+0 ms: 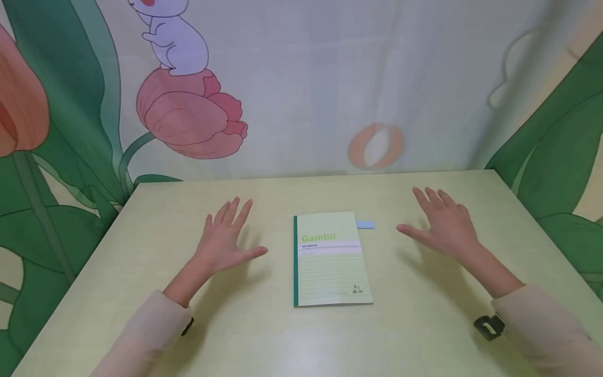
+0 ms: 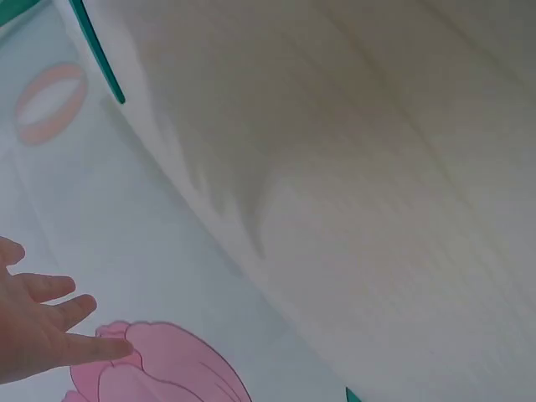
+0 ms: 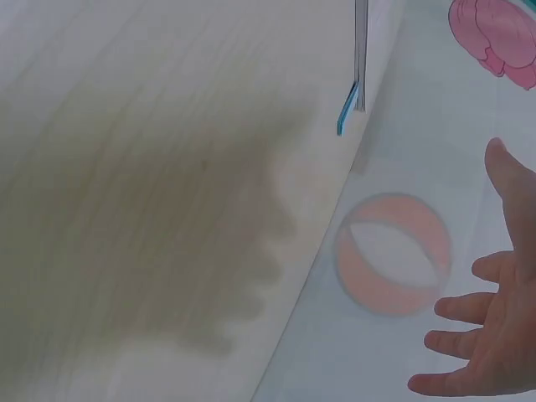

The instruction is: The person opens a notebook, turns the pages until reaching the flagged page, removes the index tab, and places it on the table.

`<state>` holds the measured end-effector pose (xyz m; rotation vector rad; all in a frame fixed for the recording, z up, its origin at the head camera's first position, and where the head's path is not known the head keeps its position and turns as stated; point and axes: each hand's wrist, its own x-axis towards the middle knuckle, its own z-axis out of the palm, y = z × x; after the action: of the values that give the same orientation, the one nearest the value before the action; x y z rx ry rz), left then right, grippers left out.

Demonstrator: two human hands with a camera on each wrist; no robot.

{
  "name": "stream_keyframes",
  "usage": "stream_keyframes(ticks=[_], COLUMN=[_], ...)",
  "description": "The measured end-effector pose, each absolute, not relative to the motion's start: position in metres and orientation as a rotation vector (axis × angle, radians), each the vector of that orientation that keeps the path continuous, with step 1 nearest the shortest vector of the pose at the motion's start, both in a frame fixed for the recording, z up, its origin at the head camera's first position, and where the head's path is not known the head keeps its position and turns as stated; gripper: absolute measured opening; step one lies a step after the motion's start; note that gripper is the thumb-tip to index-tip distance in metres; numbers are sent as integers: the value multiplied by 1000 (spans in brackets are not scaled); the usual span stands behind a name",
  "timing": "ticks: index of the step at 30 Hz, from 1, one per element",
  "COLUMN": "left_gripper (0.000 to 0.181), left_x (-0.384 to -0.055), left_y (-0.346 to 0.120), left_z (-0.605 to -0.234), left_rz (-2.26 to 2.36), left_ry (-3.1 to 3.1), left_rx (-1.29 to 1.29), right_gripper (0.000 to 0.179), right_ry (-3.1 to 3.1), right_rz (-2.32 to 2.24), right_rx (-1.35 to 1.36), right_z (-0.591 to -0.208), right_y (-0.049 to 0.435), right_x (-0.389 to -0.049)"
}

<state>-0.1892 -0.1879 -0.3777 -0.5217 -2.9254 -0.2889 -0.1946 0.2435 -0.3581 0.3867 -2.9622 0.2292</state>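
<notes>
A closed notebook [image 1: 330, 272] with a pale green cover and dark green spine lies near the middle of the table, the word "Gambit" printed on it. From its right edge, near the top, a light blue tab [image 1: 365, 224] sticks out. To its left, my left hand [image 1: 223, 238] hovers over the table with fingers spread, holding nothing. My right hand [image 1: 445, 225] is held likewise on the other side, fingers spread and thumb pointing toward the notebook. In the left wrist view the green spine [image 2: 99, 52] shows edge-on; the right wrist view shows the blue tab [image 3: 347, 109].
The pale wood-grain table [image 1: 264, 335] ends at a hanging cloth [image 1: 301, 94] printed with a rabbit, tulips and leaves. Black straps sit at both sleeve cuffs, one beside the right sleeve [image 1: 542, 319]. Shadows of both hands fall on the tabletop.
</notes>
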Motion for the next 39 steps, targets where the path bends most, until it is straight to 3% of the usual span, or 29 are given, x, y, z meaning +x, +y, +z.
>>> stream_keyframes(ticks=[13,25,34,39], left_gripper=[99,113,113,114], left_x=[-193,-198,-198,-197], left_y=[-166,-148,-136,-130], left_z=[-387,-398,-402,-405], left_rz=[-352,-349,-278,-262], left_ry=[-2965,-3197,-3321,-3373], left_rx=[-765,-922,-942,-929], right_gripper=[83,92,98,70], right_ry=[-2966,-3132,-3211,-3196], right_rz=[538,1058,1305,1363], right_rx=[442,484,499,560], right_z=[-375,-395,-405,-408], right_y=[218,194,180,171], right_x=[-197,-204,-205,-206])
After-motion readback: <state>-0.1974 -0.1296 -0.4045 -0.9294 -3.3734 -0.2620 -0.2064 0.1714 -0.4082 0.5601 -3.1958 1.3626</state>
